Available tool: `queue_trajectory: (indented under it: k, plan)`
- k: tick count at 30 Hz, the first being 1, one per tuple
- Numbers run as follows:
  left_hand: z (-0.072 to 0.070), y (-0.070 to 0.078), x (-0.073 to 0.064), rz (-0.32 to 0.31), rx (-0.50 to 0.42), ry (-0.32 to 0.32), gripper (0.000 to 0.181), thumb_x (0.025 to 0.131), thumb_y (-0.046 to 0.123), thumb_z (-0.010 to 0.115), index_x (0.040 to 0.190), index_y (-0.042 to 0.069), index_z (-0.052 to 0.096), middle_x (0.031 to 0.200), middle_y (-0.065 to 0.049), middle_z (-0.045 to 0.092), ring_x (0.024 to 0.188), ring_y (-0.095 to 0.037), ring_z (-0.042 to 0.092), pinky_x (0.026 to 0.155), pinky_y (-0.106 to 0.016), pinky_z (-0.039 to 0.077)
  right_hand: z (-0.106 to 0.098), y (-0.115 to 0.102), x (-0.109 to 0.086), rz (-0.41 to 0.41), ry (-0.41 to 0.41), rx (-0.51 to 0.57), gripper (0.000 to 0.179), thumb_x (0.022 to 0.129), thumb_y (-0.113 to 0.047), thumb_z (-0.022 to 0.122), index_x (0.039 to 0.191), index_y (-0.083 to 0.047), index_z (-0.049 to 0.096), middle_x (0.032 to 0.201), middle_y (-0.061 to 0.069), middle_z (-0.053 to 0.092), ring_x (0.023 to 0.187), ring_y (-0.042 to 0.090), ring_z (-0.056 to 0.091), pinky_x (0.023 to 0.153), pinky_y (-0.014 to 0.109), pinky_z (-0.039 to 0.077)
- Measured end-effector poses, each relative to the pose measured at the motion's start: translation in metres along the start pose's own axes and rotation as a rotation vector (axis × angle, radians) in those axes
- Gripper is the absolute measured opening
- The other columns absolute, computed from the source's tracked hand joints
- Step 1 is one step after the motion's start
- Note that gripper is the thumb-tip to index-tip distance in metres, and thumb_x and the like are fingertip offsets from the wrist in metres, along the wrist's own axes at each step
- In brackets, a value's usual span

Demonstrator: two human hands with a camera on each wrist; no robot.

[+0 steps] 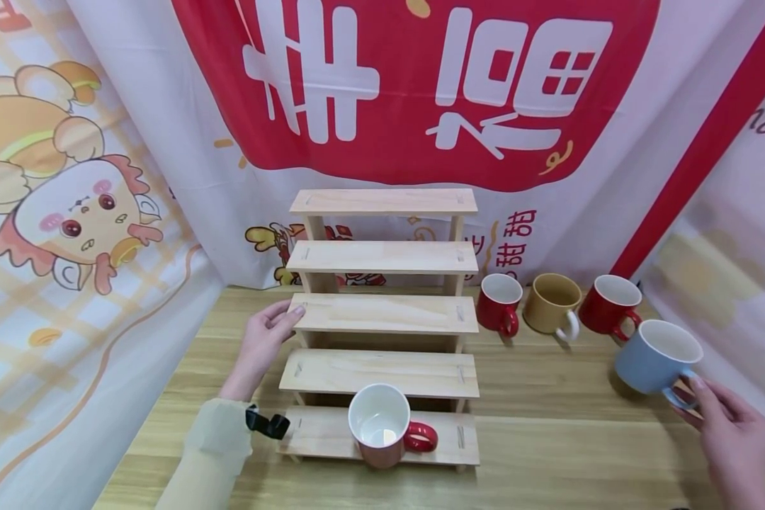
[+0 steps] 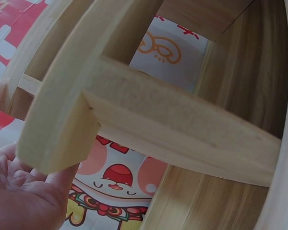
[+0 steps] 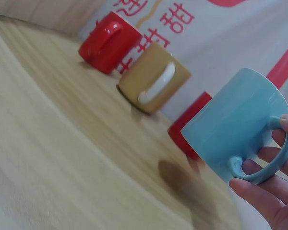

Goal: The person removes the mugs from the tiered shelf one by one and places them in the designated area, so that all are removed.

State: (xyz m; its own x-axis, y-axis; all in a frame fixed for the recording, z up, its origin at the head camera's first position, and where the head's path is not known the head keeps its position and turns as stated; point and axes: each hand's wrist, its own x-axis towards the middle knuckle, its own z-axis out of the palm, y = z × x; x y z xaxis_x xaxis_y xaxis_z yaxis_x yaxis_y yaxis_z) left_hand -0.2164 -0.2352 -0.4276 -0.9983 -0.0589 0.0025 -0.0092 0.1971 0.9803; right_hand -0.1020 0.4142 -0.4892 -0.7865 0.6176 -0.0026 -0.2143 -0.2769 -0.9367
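Observation:
My right hand (image 1: 733, 432) grips a light blue mug (image 1: 650, 368) by its handle. The mug hangs above the table, its shadow below it in the right wrist view. At the left, my left hand (image 1: 270, 336) holds the left end of the middle step of a wooden stepped rack (image 1: 382, 313), thumb on top. The left wrist view shows the rack's side from close by, with the fingers (image 2: 24, 187) around its edge. On the lowest step stands a red mug (image 1: 382, 425), white inside, its handle pointing right.
Right of the rack, along the back cloth, stand a red mug (image 1: 499, 308), a tan mug with a white handle (image 1: 548, 304) and another red mug (image 1: 605, 308). Printed cloth (image 1: 414, 85) hangs behind and at both sides of the wooden table (image 1: 548, 453).

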Motion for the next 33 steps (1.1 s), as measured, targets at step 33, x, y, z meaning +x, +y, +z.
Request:
queue_trajectory:
  k: [33]
  plan:
    - [0.000, 0.002, -0.002, -0.001, 0.011, 0.005, 0.068, 0.098, 0.042, 0.069, 0.148, 0.000, 0.048, 0.142, -0.021, 0.057, 0.127, -0.029, 0.056, 0.098, -0.027, 0.052, -0.030, 0.021, 0.012, 0.126, 0.074, -0.081, 0.003, 0.093, -0.013, 0.076, 0.092, -0.015, 0.078, 0.083, -0.007, 0.075, 0.071, 0.009, 0.073, 0.060, 0.026, 0.060]
